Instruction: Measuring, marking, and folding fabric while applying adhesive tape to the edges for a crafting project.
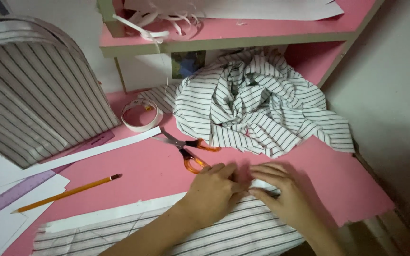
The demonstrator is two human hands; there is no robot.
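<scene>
Pressing down together, the left hand (213, 189) and the right hand (281, 192) lie with fingers flat and close, not gripping, on the far end of a long striped fabric strip (214, 234) that runs along the near edge of the pink table (347, 180). Between the fingertips shows a small white bit, paper or folded cloth; which it is cannot be told. A white paper band (119, 211) lies along the strip's far edge, just left of the left wrist. As a judgement, the strip looks already cut and laid out, with its end under the hands being folded or smoothed and the rest unworked. Just beyond the left hand's knuckles rest orange-handled scissors (191, 149), untouched; beyond both hands sits a crumpled heap of striped cloth (257, 104). Well to the left of the hands lie a pencil (67, 193), a roll of tape (141, 115) and a purple ruler (20, 189).
</scene>
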